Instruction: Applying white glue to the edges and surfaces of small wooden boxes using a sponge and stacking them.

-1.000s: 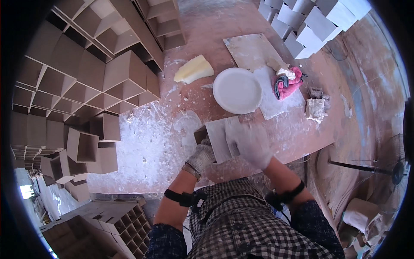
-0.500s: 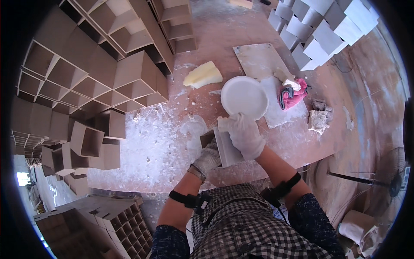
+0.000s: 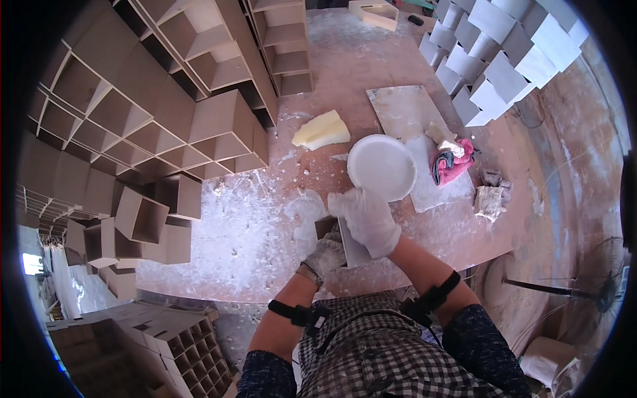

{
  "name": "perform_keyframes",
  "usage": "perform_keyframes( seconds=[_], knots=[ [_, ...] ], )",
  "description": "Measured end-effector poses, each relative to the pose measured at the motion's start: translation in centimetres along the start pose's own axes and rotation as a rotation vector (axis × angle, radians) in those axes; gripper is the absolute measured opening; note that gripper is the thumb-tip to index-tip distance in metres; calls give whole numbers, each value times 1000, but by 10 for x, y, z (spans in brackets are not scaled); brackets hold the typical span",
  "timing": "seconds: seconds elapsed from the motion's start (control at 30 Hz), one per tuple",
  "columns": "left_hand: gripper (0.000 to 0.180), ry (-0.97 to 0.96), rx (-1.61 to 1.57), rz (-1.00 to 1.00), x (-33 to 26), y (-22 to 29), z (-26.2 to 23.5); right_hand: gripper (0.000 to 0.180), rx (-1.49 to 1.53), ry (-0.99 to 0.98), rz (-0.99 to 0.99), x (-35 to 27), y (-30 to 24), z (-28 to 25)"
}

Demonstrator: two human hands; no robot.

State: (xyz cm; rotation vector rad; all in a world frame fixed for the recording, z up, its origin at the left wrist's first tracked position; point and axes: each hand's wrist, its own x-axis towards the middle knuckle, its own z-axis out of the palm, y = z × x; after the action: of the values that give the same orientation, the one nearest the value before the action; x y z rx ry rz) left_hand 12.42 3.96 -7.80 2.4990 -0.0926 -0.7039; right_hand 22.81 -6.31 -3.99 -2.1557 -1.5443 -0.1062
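Dusty reddish workbench (image 3: 345, 66): white bowl (image 3: 381, 166), yellow sponge (image 3: 322, 131), pink rag (image 3: 454, 162), perhaps plaster scraps (image 3: 489, 202).
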Motion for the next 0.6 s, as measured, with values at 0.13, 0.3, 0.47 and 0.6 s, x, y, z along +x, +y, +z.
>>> perform_keyframes(
  seconds=[0.13,0.3,0.47,0.6],
  knots=[
    [42,418,-326,159,-3,-32,48,30,-74,-157,-144,-51,-59,-34],
    [39,173,71,33,0,-16,21,21,175,-330,11,-109,-62,-49],
    [39,60,175,34,-18,-11,-3,28,773,344,499,-103,-34,-60],
    [34,77,264,87,-54,-2,-15,25,1071,421,632,-88,-34,-62]
  ],
)
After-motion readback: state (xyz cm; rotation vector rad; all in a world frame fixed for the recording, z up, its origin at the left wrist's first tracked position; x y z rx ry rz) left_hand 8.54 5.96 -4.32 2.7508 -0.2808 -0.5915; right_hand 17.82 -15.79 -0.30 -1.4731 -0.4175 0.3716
